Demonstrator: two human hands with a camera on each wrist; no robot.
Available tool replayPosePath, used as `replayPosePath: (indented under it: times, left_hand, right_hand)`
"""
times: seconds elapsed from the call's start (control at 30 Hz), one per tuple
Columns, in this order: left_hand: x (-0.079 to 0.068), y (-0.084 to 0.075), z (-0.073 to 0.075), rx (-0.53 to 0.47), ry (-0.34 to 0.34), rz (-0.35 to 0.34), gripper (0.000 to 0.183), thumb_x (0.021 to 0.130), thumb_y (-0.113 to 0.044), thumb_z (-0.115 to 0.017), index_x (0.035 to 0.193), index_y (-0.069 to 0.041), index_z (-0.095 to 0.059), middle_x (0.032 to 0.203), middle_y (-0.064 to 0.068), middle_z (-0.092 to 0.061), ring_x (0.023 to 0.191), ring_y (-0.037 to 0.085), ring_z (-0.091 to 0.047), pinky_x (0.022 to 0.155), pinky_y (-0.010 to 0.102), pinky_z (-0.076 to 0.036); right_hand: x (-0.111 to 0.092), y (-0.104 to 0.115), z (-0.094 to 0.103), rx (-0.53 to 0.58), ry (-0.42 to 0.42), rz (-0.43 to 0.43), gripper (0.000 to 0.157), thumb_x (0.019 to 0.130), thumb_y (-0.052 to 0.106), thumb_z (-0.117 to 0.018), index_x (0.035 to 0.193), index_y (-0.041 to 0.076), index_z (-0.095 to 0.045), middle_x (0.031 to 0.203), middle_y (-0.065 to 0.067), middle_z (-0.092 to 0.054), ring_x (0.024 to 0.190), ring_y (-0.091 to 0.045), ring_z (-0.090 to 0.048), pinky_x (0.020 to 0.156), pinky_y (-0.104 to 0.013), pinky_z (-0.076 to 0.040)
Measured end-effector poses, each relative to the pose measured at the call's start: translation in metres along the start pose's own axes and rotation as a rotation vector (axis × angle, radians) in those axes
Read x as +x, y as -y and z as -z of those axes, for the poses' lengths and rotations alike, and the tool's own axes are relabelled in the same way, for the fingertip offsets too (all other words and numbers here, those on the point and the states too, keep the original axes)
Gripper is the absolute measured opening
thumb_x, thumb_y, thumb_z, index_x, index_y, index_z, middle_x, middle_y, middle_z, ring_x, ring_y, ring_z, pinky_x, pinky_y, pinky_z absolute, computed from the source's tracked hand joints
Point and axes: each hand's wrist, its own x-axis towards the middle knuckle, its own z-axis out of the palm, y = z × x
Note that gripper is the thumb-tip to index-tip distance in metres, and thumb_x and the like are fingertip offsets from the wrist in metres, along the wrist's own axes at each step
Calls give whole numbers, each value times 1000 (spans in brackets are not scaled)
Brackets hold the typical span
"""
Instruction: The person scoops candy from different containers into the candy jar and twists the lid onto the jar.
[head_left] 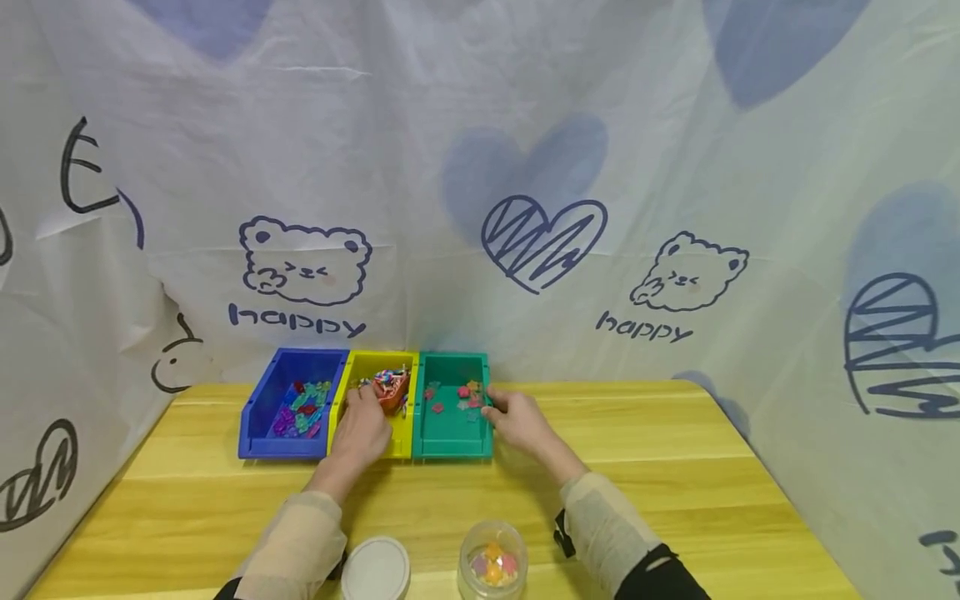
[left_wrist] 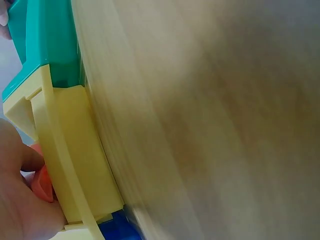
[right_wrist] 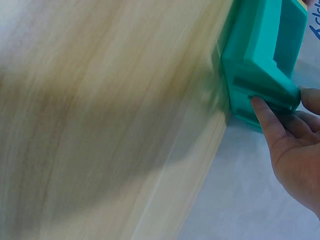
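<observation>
Orange-red container [left_wrist: 43,186], loaded with multicoloured pieces [head_left: 392,380], is located inside the yellow bin [head_left: 396,448], between the blue bin [head_left: 288,448] and green bin [head_left: 453,447]. Left hand [head_left: 363,425] pinches it. Right hand [head_left: 522,422] rests loosely extended fingers against the green bin's outer wall. Nearer on the bench [head_left: 675,442]: clear jar [head_left: 467,560], partly filled, beside a white lid [head_left: 377,570].

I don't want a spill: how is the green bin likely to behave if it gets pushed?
The green bin is probably stiff, since its walls look straight where the right hand touches it. It is likely light for its size, holding only scattered small pieces. Those may slide about, as much of its floor is bare.
</observation>
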Motion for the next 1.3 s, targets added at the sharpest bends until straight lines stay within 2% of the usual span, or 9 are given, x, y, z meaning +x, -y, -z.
replayPosePath:
  times: [0.03,0.17,0.3,0.47,0.67,0.83,1.0,1.13,1.3]
  left_hand:
    - [0,-1,1,1,-6,-4,39,96,0,-43,132,14,-39,125,32,-38,94,39,-58,88,51,-55]
    - [1,-3,4,0,-34,-31,35,97,0,-39,130,14,-39,122,31,-38,95,39,-57,85,49,-54]
    - [-2,-4,9,-6,-63,-57,33,100,-2,-35,128,14,-40,117,28,-39,91,37,-56,79,47,-53]
    - [-8,-6,15,-32,-100,-94,31,104,-5,-31,129,10,-43,119,27,-41,85,34,-55,72,46,-53]
    - [-23,-12,25,-68,-126,-127,31,108,-10,-33,131,5,-46,120,25,-42,73,30,-53,61,41,-49]
    - [-38,-20,38,-77,-140,-170,29,108,-10,-36,129,6,-49,116,22,-43,75,28,-52,65,41,-49]
    - [-54,-27,52,-96,-152,-210,27,110,-11,-38,129,3,-51,119,21,-46,84,30,-52,71,41,-50]
    - [-68,-32,59,-100,-167,-262,24,109,-9,-40,127,2,-51,116,19,-47,87,28,-50,70,38,-48]
    - [-84,-37,65,-98,-183,-335,21,108,-5,-43,126,0,-53,111,13,-48,86,23,-47,66,32,-45]
  right_hand:
    - [1,1,1,-5,-5,-2,50,108,13,-56,153,-5,-43,155,-23,-47,119,-36,-64,72,-30,-48]
    - [3,3,3,-3,-15,1,50,108,12,-56,153,-5,-44,155,-22,-47,128,-34,-61,77,-32,-50]
    - [4,4,4,8,-17,22,50,107,11,-57,151,-7,-44,154,-24,-47,134,-37,-56,87,-37,-55]
    - [2,0,4,39,-16,26,49,107,11,-57,151,-7,-45,152,-26,-50,134,-40,-56,98,-46,-55]
    - [-4,-8,0,63,-72,5,48,105,15,-62,149,-4,-52,145,-25,-58,128,-42,-60,97,-48,-56]
    - [-11,-11,0,112,-137,-4,48,103,19,-67,146,1,-57,142,-20,-62,121,-40,-65,92,-47,-58]
    - [-26,-6,5,159,-188,55,45,101,17,-68,142,0,-61,138,-18,-65,119,-38,-67,94,-46,-58]
    - [-47,-6,10,182,-154,108,43,101,15,-68,141,-2,-61,138,-20,-65,120,-39,-66,95,-44,-57]
    - [-76,-5,18,243,-25,125,46,103,17,-66,144,-3,-57,142,-22,-61,125,-40,-63,98,-40,-56]
